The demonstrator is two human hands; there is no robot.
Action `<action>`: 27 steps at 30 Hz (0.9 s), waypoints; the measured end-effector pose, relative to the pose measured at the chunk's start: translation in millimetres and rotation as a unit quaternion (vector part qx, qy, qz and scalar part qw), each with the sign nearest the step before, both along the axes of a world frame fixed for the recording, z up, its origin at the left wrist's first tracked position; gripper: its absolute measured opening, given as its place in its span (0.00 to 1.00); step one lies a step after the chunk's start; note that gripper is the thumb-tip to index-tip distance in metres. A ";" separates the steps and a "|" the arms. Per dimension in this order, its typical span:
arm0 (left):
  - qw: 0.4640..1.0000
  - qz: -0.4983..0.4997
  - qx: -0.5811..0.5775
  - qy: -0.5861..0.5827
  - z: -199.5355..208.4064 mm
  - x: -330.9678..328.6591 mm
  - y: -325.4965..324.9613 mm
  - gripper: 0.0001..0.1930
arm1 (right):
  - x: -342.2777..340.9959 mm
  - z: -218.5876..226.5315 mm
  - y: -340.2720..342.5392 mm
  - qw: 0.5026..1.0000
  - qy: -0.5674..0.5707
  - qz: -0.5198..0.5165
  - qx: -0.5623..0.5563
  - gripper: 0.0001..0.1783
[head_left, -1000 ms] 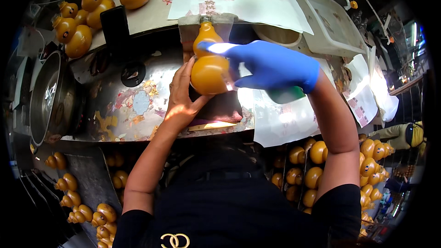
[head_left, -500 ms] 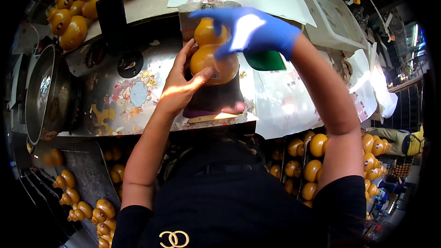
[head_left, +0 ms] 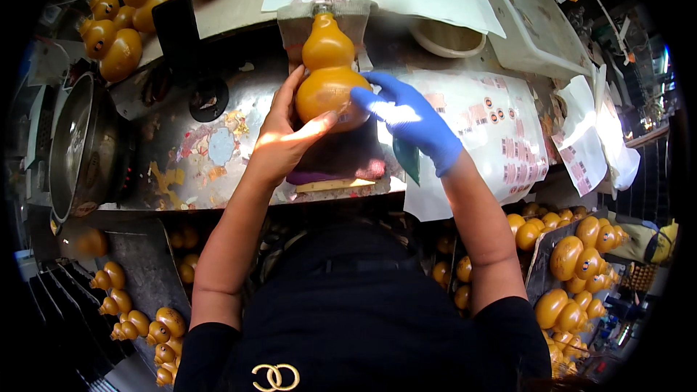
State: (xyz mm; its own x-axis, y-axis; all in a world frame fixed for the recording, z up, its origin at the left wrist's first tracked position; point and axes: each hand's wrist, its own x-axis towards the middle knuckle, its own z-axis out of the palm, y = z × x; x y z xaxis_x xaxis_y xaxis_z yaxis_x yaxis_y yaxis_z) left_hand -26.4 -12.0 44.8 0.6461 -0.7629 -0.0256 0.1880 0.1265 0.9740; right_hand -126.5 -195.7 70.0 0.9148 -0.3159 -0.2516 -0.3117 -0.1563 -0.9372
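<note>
**Both hands on the gourd at the middle of the counter**

I see a glossy amber gourd-shaped bottle [head_left: 328, 72] standing with its narrow neck pointing to the counter's far edge, over the middle of the worn metal counter [head_left: 210, 152]. My bare left hand [head_left: 287, 138] has its grip wrapped around the bottle's lower bulb from the left, thumb across the front. My right hand in a blue glove [head_left: 410, 120] holds the same bulb from the right, fingertips pressed to its surface. Beneath the bottle lies a dark purple pad [head_left: 341, 163] near the counter's front edge. White printed label sheets [head_left: 501, 138] drape over the right end. More amber gourd bottles [head_left: 120, 36] cluster at the far left corner, and a round steel pan [head_left: 72, 145] sits at the left edge.
</note>
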 end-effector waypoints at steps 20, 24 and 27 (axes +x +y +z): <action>0.999 0.020 0.041 0.006 5.5 5.9 -2.7 0.38 | -11.8 -13.3 8.0 0.979 -0.097 0.045 0.173 0.42; 0.999 0.017 0.042 0.017 16.7 0.1 -8.0 0.38 | -10.3 -23.9 8.6 0.982 -0.094 0.019 0.160 0.42; 0.999 0.006 0.036 0.016 14.7 -0.3 -8.2 0.38 | -12.0 -19.0 7.9 0.980 -0.096 0.039 0.171 0.42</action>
